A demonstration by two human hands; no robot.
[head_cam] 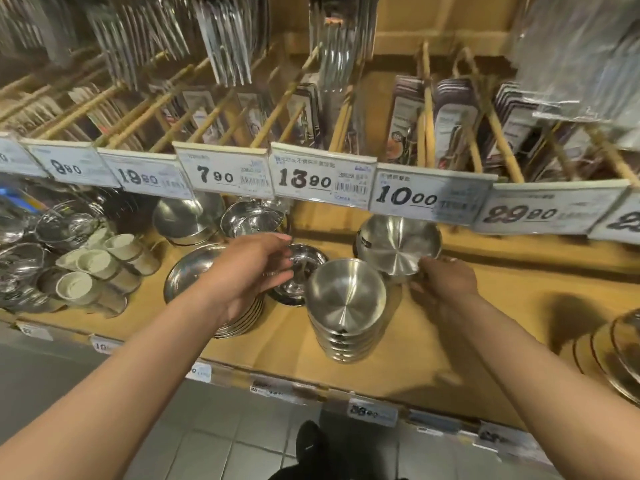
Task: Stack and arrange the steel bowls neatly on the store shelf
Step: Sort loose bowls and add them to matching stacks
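A stack of several brushed steel bowls (pixel 346 306) stands at the middle front of the wooden shelf (pixel 485 327). Behind it to the right, a second stack of steel bowls (pixel 398 245) leans tilted; my right hand (pixel 446 282) grips its lower right rim. My left hand (pixel 252 268) holds the rim of a shiny small steel dish (pixel 304 268) left of the front stack. Under my left wrist lies a stack of flat steel plates (pixel 194 271). More shiny bowls (pixel 249 220) and an upturned bowl (pixel 180 216) sit at the back.
White-lined cups (pixel 97 265) and wire strainers (pixel 20 258) crowd the left of the shelf. Price tags (pixel 322 181) hang along the upper shelf edge just above the bowls. Steel plates (pixel 620 355) lie at the far right. Tiled floor and a shoe (pixel 311 441) are below.
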